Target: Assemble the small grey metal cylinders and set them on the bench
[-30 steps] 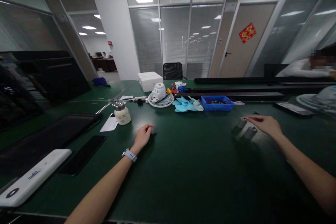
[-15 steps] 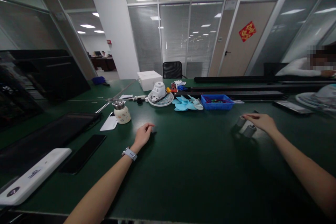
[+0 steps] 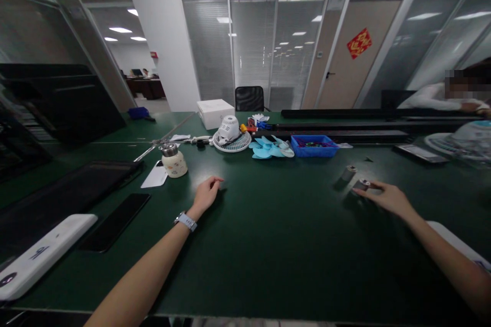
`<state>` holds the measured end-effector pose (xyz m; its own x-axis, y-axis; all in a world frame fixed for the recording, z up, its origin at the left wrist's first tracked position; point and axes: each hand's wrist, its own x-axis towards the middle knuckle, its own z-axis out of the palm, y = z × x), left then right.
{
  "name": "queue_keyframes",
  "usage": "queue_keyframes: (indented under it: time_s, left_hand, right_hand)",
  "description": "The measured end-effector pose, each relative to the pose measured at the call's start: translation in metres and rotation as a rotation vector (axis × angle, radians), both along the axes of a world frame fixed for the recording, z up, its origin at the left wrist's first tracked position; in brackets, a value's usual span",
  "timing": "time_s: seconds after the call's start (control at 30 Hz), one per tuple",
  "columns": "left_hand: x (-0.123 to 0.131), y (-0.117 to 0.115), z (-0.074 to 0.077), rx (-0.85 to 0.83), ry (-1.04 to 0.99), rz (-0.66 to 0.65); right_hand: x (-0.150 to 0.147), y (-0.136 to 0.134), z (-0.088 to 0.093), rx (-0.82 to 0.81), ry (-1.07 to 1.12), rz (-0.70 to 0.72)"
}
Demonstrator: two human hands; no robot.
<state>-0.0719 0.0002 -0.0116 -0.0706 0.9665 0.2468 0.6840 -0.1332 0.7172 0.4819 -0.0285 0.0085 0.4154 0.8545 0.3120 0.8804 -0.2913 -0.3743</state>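
My left hand (image 3: 206,193) rests on the green table (image 3: 276,245) with its fingers loosely bent, and nothing shows in it. A watch sits on that wrist. My right hand (image 3: 385,197) reaches out to the right, its fingertips closed on a small grey cylinder (image 3: 360,184) lying on the table. A second small grey cylinder (image 3: 348,171) stands just beyond it, apart from the hand.
A cream flask (image 3: 174,160) and white card (image 3: 155,176) lie left of my left hand. Nearer are a black phone (image 3: 115,222) and white device (image 3: 38,255). At the back: white fan (image 3: 230,135), blue fan blades (image 3: 270,148), blue bin (image 3: 313,145), white box (image 3: 215,112). A person (image 3: 456,94) sits far right.
My right hand has drawn back toward me and closed its fingertips on the nearer cylinder. The left hand has stayed put. The view has tilted slightly.
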Motion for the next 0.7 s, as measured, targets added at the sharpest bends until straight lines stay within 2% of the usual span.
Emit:
queue_keyframes:
  time_s: [0.07,0.17,0.27,0.37,0.47,0.57,0.7]
  left_hand:
    - [0.000,0.000,-0.001,-0.005,-0.010,0.010]
    - [-0.001,0.001,-0.003,0.001,-0.020,0.015]
    - [0.001,0.001,-0.003,0.016,-0.039,-0.010]
    - [0.008,-0.004,-0.001,0.039,-0.055,-0.075]
    - [0.018,-0.014,0.004,0.099,-0.064,-0.152]
    - [0.025,-0.023,0.009,0.183,-0.048,-0.206]
    - [0.029,-0.025,0.014,0.272,-0.042,-0.281]
  right_hand:
    - [-0.011,-0.003,0.000,-0.082,0.101,0.010]
    - [-0.044,-0.003,0.004,-0.091,0.159,0.038]
    - [-0.101,0.004,0.005,-0.052,0.223,0.284]
    - [-0.175,0.015,0.002,0.046,0.254,0.640]
    - [-0.250,0.027,-0.002,0.087,0.266,0.915]
    - [-0.304,0.035,-0.008,0.120,0.284,1.064]
    - [-0.334,0.039,-0.021,0.132,0.314,1.133]
